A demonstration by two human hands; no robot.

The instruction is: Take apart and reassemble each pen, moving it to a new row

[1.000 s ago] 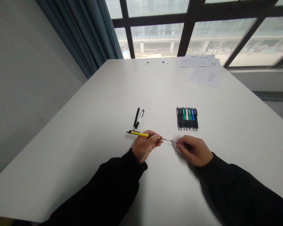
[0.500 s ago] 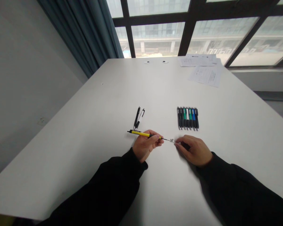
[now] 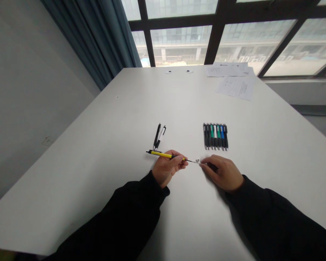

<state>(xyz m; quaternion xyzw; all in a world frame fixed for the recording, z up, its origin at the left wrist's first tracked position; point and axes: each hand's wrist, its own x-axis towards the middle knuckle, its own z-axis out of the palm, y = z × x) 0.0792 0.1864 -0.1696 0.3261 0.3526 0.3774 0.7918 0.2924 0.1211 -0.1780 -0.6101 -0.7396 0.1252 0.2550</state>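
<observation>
My left hand (image 3: 168,169) is closed round a yellow and black pen (image 3: 163,155), held level just above the white table (image 3: 97,152). The pen's thin inner refill sticks out to the right. A small silver tip piece (image 3: 197,160) sits at the end of that refill. My right hand (image 3: 223,172) has its fingers pinched together right beside the tip piece, touching or nearly touching it. Both sleeves are black.
Two pens (image 3: 159,136), one black and one white, lie just beyond my left hand. A row of several pens (image 3: 215,136) in black, green, white and blue lies beyond my right hand. Printed paper sheets (image 3: 235,81) rest at the far right, near the window.
My right hand has slid a little left, closing the gap between its fingertips and the silver tip piece. The left hand and the yellow pen have stayed put.
</observation>
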